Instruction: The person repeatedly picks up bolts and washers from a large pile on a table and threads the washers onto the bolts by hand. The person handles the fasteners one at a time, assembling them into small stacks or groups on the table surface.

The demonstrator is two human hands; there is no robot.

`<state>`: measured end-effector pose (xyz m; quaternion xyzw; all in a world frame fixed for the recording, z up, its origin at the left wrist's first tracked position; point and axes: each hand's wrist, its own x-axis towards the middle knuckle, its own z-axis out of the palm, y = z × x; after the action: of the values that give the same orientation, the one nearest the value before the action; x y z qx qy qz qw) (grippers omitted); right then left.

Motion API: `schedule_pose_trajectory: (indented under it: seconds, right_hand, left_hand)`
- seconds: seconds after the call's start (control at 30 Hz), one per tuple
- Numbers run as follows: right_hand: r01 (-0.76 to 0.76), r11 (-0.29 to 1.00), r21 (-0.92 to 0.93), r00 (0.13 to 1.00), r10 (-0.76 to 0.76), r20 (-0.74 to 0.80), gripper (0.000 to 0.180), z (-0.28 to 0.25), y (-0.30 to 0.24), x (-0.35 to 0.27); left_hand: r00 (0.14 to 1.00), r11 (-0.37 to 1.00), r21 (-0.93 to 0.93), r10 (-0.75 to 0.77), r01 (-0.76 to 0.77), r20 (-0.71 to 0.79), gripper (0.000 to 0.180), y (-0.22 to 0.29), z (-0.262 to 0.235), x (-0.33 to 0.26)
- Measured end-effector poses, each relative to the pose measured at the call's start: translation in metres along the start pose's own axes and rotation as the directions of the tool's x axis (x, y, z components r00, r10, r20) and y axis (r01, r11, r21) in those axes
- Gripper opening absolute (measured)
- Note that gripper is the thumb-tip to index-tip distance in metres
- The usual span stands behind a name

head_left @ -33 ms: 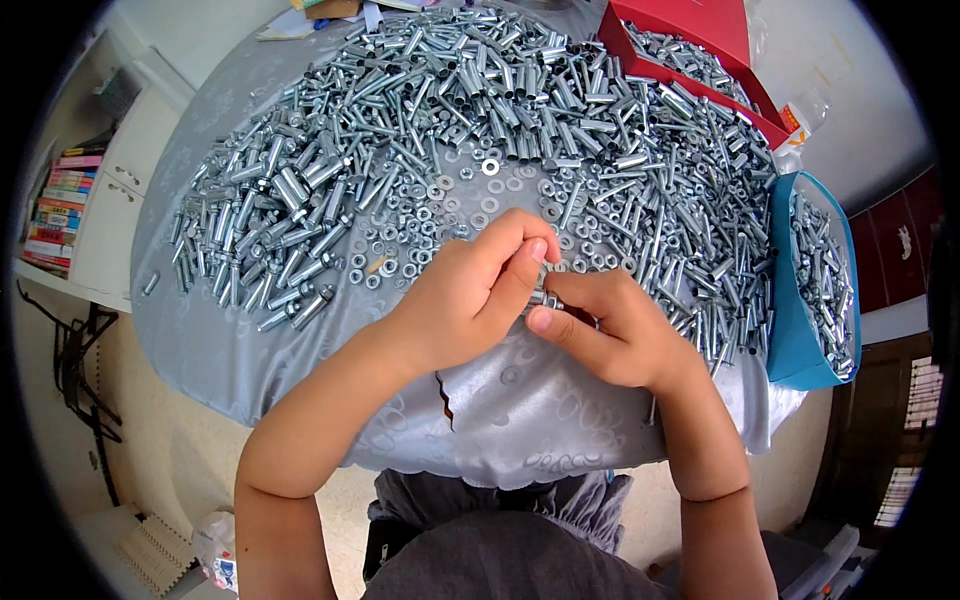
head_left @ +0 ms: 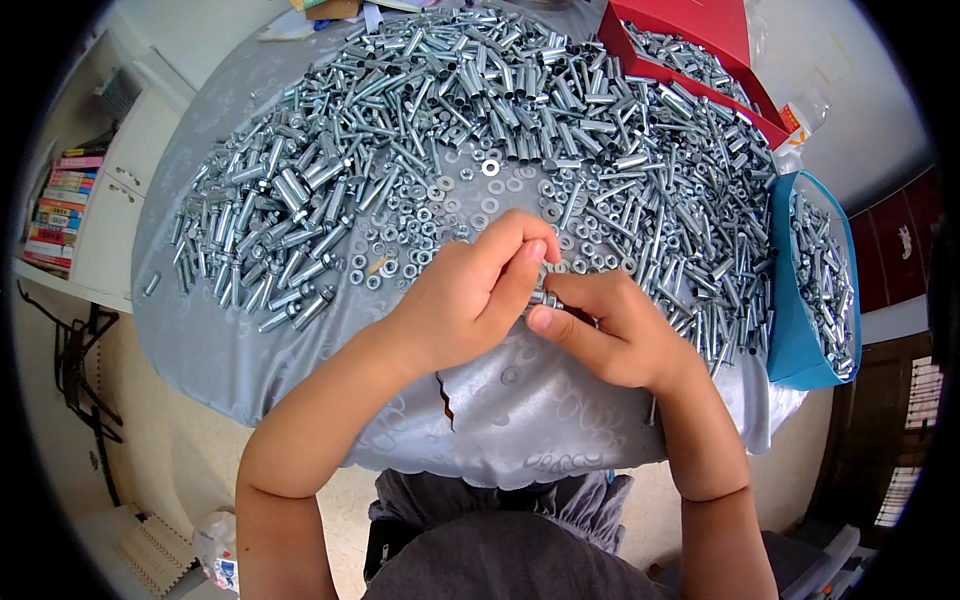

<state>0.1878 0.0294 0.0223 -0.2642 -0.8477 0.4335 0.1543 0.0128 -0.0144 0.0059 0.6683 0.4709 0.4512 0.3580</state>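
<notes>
A wide fisheye camera rides on the person's head, left of a pair, facing steeply down from close above the hands [head_left: 470, 300]. It takes in dark clothing [head_left: 500, 555] at the lower edge, the whole breadth of the surface [head_left: 210, 340], and books [head_left: 65, 205] bending toward its left rim.

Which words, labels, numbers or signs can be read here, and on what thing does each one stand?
None can be read.
Books: spine printing too small.
White bag: printed marks too blurred.
Orange label: any text too small.
Held metal piece: no writing visible.
</notes>
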Motion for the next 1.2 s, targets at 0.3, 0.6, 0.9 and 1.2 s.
schedule_pose_trajectory:
  seconds: [0.3, 0.6, 0.9, 1.2]
  right_hand:
    - [0.085, 0.941, 0.328, 0.992, -0.05, -0.113, 0.033, 0.005, 0.0, 0.001]
    - [0.01, 0.913, 0.408, 0.997, 0.024, -0.08, 0.037, 0.0, 0.002, -0.001]
    - [0.012, 0.996, 0.091, 0.961, 0.014, -0.278, 0.018, -0.003, 0.008, 0.001]
    - [-0.408, 0.861, -0.303, 0.67, 0.057, -0.74, 0.017, -0.072, 0.047, -0.017]
  left_hand:
    - [0.74, 0.827, -0.538, -0.258, -0.163, -0.621, 0.014, -0.009, -0.044, 0.019]
    - [0.404, 0.644, -0.529, -0.348, -0.552, -0.846, 0.03, -0.024, -0.145, 0.014]
    - [0.661, 0.903, -0.391, -0.185, -0.177, -0.727, 0.032, -0.022, -0.091, 0.02]
    - [0.804, 0.984, -0.179, -0.12, 0.017, -0.583, 0.019, -0.027, -0.051, 0.026]
